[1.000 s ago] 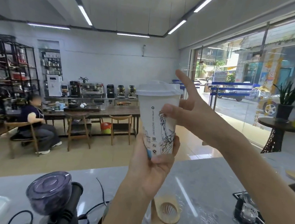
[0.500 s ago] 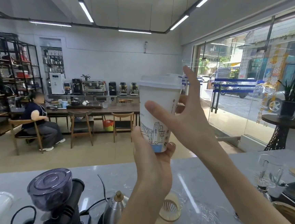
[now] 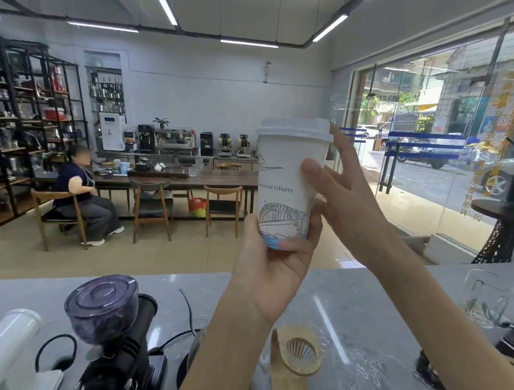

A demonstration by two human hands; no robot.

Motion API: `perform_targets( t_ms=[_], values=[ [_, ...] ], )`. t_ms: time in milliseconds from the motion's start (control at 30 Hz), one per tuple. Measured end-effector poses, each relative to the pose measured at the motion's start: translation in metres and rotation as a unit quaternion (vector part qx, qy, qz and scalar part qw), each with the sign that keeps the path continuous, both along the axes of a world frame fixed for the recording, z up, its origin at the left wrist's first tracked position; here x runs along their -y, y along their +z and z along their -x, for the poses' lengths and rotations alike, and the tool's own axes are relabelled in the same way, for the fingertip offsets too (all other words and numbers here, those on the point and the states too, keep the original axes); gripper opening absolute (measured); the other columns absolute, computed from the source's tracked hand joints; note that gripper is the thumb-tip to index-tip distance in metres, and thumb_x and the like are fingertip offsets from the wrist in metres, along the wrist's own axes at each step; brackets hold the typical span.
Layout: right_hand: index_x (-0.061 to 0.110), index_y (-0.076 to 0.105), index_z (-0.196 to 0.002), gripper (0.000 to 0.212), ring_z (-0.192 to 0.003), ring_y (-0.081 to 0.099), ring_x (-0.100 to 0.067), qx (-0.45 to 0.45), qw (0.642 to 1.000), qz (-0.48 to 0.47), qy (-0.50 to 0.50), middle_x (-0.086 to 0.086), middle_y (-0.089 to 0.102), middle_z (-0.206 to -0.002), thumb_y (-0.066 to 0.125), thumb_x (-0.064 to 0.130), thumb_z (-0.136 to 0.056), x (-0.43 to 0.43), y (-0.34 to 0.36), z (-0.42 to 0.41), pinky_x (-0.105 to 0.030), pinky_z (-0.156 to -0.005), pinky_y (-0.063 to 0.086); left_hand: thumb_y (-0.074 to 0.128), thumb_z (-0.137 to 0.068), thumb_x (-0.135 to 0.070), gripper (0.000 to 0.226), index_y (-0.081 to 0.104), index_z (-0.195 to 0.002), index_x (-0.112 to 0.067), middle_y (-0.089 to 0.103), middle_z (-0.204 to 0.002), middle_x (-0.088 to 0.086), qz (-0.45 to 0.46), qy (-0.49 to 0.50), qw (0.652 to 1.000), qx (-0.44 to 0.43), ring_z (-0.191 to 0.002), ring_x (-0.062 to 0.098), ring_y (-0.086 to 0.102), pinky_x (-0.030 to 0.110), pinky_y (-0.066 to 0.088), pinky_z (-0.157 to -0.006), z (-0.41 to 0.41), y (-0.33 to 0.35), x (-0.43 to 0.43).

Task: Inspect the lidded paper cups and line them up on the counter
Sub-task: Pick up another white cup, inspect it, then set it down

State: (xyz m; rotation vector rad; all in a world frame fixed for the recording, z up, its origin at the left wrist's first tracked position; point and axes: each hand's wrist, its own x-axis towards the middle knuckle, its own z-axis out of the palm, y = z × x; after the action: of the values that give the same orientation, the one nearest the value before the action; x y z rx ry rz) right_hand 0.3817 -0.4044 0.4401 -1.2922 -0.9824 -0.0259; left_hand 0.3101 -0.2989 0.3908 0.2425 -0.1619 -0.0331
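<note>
A white paper cup [image 3: 286, 178] with a white lid [image 3: 294, 129], a line drawing of a bridge and a blue band at its base is held upright at eye level above the grey counter [image 3: 361, 337]. My left hand [image 3: 269, 267] grips the cup's bottom, thumb on the left side and fingers curled round the right. My right hand [image 3: 347, 199] touches the cup's right side with straight, spread fingers, the thumb lying on the cup wall. No other lidded cup is in view.
On the counter stand a black coffee grinder [image 3: 107, 331] with cable, a white cylinder [image 3: 3, 350], a glass dripper on a wooden stand [image 3: 297, 360], a glass pitcher [image 3: 486, 299] and dark items at the right edge. A seated person [image 3: 79, 191] is across the room.
The cup has been turned in my hands, so a bridge drawing and lettering now face me instead of a figure drawing. My right hand's fingers have slid round its right side.
</note>
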Motion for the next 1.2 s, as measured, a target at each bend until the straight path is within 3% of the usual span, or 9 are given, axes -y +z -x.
perform_targets(
  t_ms=[200, 300, 433, 567, 733, 900, 967, 1033, 1200],
  values=[
    [0.043, 0.009, -0.151, 0.087, -0.112, 0.061, 0.001, 0.083, 0.985, 0.03, -0.151, 0.012, 0.053, -0.133, 0.065, 0.053, -0.084, -0.001, -0.012, 0.017, -0.019, -0.089, 0.054, 0.036, -0.106, -0.04, 0.045, 0.068, -0.11, -0.009, 0.074, -0.088, 0.012, -0.071, 0.176, 0.981, -0.025, -0.068, 0.019, 0.071, 0.026, 0.057, -0.063, -0.02, -0.021, 0.024],
    [0.048, 0.009, -0.146, 0.099, -0.125, 0.052, -0.013, 0.112, 0.967, 0.089, -0.211, 0.007, 0.037, -0.147, 0.072, 0.063, -0.072, -0.001, -0.012, 0.019, -0.036, -0.101, 0.05, 0.033, -0.106, -0.042, 0.048, 0.069, -0.113, -0.011, 0.074, -0.101, 0.011, -0.1, 0.197, 0.975, -0.029, -0.087, 0.019, 0.071, 0.032, 0.058, -0.083, -0.024, -0.03, 0.034],
    [0.05, 0.024, -0.144, 0.095, -0.105, 0.062, 0.004, 0.102, 0.975, 0.065, -0.186, 0.01, 0.049, -0.139, 0.082, 0.054, -0.068, 0.012, -0.01, 0.01, -0.022, -0.081, 0.058, 0.038, -0.101, -0.034, 0.043, 0.072, -0.102, -0.007, 0.073, -0.092, 0.014, -0.084, 0.128, 0.988, -0.01, -0.074, 0.023, 0.072, 0.032, 0.06, -0.069, -0.026, -0.038, 0.036],
    [0.043, 0.021, -0.15, 0.096, -0.111, 0.068, -0.016, 0.021, 0.996, 0.049, -0.065, -0.004, 0.062, -0.132, 0.081, 0.035, -0.076, 0.027, -0.009, 0.0, -0.038, -0.09, 0.058, 0.04, -0.1, -0.034, 0.053, 0.078, -0.088, 0.001, 0.071, -0.091, 0.019, -0.101, 0.017, 0.995, -0.002, -0.08, 0.03, 0.067, 0.03, 0.06, -0.064, -0.027, -0.033, 0.026],
    [0.041, 0.003, -0.154, 0.097, -0.119, 0.061, -0.011, 0.054, 0.984, 0.091, -0.142, 0.0, 0.056, -0.141, 0.068, 0.052, -0.083, 0.038, -0.022, 0.007, -0.039, -0.099, 0.052, 0.038, -0.102, -0.03, 0.05, 0.081, -0.083, -0.014, 0.076, -0.086, 0.012, -0.138, 0.131, 0.982, -0.004, -0.074, 0.023, 0.072, 0.033, 0.061, -0.071, -0.041, -0.038, 0.036],
    [0.04, 0.001, -0.152, 0.113, -0.122, 0.056, -0.013, 0.097, 0.947, 0.147, -0.269, 0.003, 0.044, -0.149, 0.076, 0.061, -0.069, 0.04, -0.038, 0.014, -0.037, -0.101, 0.05, 0.035, -0.105, -0.036, 0.033, 0.059, -0.109, -0.014, 0.062, -0.112, 0.018, -0.241, 0.228, 0.943, -0.025, -0.106, 0.031, 0.059, 0.044, 0.048, -0.093, -0.052, -0.054, 0.053],
    [0.038, 0.006, -0.153, 0.108, -0.112, 0.061, -0.006, 0.077, 0.95, 0.147, -0.265, 0.001, 0.047, -0.145, 0.08, 0.048, -0.074, 0.049, -0.041, 0.003, -0.021, -0.09, 0.055, 0.037, -0.105, -0.044, 0.04, 0.059, -0.113, -0.012, 0.064, -0.112, 0.015, -0.291, 0.232, 0.928, -0.019, -0.106, 0.025, 0.061, 0.035, 0.052, -0.09, -0.052, -0.066, 0.056],
    [0.042, 0.011, -0.152, 0.108, -0.111, 0.063, -0.009, 0.033, 0.967, 0.132, -0.214, -0.001, 0.052, -0.141, 0.083, 0.04, -0.072, 0.065, -0.047, -0.008, -0.027, -0.09, 0.057, 0.039, -0.097, -0.053, 0.058, 0.056, -0.129, -0.008, 0.068, -0.115, 0.01, -0.397, 0.249, 0.883, 0.02, -0.103, 0.017, 0.066, 0.019, 0.056, -0.082, -0.05, -0.08, 0.051],
    [0.047, 0.014, -0.152, 0.112, -0.123, 0.058, -0.006, -0.008, 0.982, 0.14, -0.129, 0.021, 0.053, -0.138, 0.087, 0.017, -0.073, 0.107, -0.094, -0.013, -0.024, -0.091, 0.054, 0.075, -0.086, -0.016, 0.072, 0.036, -0.146, -0.02, 0.059, -0.133, -0.005, -0.584, 0.175, 0.783, 0.122, -0.114, -0.002, 0.061, 0.012, 0.052, -0.083, -0.043, -0.119, 0.05]
  ],
)
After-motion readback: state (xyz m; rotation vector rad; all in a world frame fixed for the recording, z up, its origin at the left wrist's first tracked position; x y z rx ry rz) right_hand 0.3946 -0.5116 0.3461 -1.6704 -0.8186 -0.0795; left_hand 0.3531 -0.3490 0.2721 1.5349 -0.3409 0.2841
